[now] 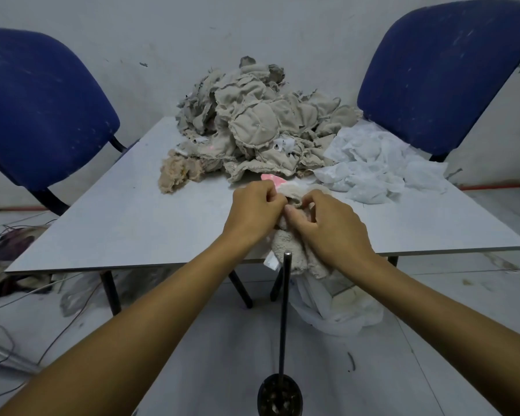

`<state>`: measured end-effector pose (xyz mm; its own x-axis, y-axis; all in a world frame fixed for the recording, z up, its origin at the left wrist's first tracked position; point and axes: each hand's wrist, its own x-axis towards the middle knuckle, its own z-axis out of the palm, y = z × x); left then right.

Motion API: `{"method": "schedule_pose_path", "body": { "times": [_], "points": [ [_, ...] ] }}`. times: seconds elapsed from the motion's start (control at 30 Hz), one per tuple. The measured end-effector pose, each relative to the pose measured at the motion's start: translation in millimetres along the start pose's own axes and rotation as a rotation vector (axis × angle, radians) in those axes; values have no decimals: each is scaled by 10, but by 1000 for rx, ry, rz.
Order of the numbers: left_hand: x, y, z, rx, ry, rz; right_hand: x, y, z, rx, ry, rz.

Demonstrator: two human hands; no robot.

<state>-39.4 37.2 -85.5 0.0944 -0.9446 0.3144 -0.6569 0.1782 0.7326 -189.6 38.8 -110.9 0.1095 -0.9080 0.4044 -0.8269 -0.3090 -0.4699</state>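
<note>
With your left hand (256,209) and right hand (330,229) both pinching the beige plush piece (284,241) at the worktop's (117,220) near edge, a hard tug could tear its seam or snag it on the upright rod (284,310).

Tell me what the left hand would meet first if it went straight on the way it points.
Beyond the fuzzy cloth that the left hand pinches, probably the pink scrap, then the beige pile; depth is unclear.

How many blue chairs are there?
2. The left chair stands left of the table; the right chair at its far right corner. Others may be out of view.
</note>
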Motion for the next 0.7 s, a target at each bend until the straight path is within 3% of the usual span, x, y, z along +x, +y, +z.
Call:
{"method": "schedule_pose_path", "body": {
  "times": [0.1, 0.2, 0.27, 0.33, 0.43, 0.53, 0.7],
  "points": [
    [-50, 6, 5, -79, 0, 11, 75, 27, -63, 159, -70, 101],
    [-102, 16, 27, 40, -24, 13, 107, 78, -130, 274, -42, 93],
    [-122, 18, 45, 275, -16, 85, 74, 71, -149, 235, 16, -48],
    [-114, 16, 11, 451, 37, 259, 28, 34, -169, 87, 117, -340],
    [-69, -8, -94, 479, -35, 514, -15, -16, -195, -33, 144, -608],
    [-106, -2, -112, 416, -129, 556, -35, -13, -203, -108, 149, -558],
    [-216, 49, -54, 194, -8, 425, -118, -10, -211, 1, 47, -315]
  ]
}}
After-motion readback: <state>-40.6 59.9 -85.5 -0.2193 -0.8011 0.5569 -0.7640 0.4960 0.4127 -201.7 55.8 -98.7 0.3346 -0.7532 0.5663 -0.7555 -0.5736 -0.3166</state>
